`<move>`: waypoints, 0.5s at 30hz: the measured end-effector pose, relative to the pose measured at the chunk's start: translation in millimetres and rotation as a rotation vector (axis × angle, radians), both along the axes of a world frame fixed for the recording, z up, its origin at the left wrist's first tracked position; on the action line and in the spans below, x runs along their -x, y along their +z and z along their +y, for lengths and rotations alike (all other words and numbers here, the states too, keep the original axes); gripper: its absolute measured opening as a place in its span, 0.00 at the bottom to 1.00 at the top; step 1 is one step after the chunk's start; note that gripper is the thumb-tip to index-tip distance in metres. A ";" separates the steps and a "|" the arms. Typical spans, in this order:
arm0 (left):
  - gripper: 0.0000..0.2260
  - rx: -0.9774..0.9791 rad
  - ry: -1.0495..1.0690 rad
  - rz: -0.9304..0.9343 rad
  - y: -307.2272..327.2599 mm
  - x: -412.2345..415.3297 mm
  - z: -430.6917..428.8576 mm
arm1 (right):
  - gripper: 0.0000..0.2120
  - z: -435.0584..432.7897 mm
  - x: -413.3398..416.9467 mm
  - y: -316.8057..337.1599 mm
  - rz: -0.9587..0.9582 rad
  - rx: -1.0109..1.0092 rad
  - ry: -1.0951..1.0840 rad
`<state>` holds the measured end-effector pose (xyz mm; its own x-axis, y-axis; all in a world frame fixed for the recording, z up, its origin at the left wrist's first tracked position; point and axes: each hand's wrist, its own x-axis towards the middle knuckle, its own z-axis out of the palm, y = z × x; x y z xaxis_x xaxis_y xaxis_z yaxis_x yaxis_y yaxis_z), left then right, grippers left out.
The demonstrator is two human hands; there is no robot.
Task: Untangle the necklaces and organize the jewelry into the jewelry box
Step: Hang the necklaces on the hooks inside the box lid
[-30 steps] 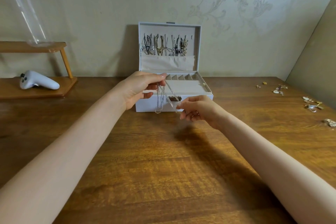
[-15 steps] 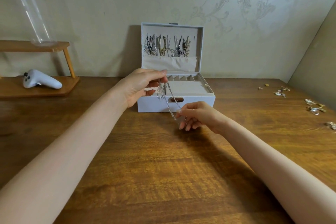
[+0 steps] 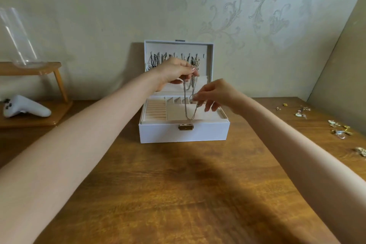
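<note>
A white jewelry box (image 3: 184, 132) stands open at the back of the wooden table, its lid upright with several necklaces on hooks. My left hand (image 3: 175, 72) is raised in front of the lid and pinches the top of a silver chain necklace (image 3: 189, 103), which hangs down in loops over the box's tray. My right hand (image 3: 214, 95) pinches the same chain lower down, over the tray's right side, with its other fingers spread.
Loose earrings and small jewelry pieces (image 3: 339, 128) lie scattered along the table's right edge. At the left stands a wooden shelf (image 3: 29, 69) with a glass vase (image 3: 18, 39) on top and a white controller (image 3: 25, 107) below. A wall rises behind.
Both hands have lifted the chain from in front of the box up to above its tray. My left hand now sits in front of the lid.
</note>
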<state>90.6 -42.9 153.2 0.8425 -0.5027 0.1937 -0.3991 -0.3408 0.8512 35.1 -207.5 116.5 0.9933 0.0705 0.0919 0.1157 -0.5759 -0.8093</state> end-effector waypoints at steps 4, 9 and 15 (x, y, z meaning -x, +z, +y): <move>0.11 -0.189 -0.011 -0.092 -6.5 -29.1 -12.9 | 0.11 -13.7 -36.7 5.4 -0.041 0.028 -0.108; 0.10 -0.345 -0.022 -0.212 -11.1 -59.3 -29.9 | 0.22 -24.4 -73.2 14.0 -0.056 -0.278 0.029; 0.02 -0.343 0.031 -0.353 -14.6 -89.4 -42.7 | 0.08 -33.9 -104.9 5.2 -0.014 -0.280 0.076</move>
<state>179.9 -85.6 138.6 0.7709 -0.5632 0.2977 -0.6281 -0.5939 0.5028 140.0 -241.4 121.7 0.9846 0.1146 0.1320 0.1624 -0.3200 -0.9334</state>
